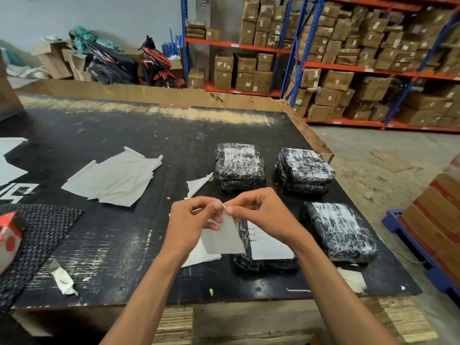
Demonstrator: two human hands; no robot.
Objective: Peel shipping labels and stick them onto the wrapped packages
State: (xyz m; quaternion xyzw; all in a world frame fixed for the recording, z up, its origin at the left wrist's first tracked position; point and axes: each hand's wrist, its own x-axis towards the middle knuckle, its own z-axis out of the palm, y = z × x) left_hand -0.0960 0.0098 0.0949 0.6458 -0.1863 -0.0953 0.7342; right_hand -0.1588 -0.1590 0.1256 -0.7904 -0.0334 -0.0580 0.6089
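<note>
Above the tabletop (124, 245), both hands, left (191, 220) and right (258, 212), pinch a shipping label (224, 237) at its top corner, best peeled slowly for the nearest wrapped package (266, 255).

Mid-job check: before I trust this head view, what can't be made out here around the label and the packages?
- Label, head view: held at its top corner by left hand and right hand; fingertips hide whether the backing has split.
- Near package: largely covered by the label and right forearm.
- Print on its sticker: too small to read.
- Far packages: glare on the wrap blurs any labels.
</note>
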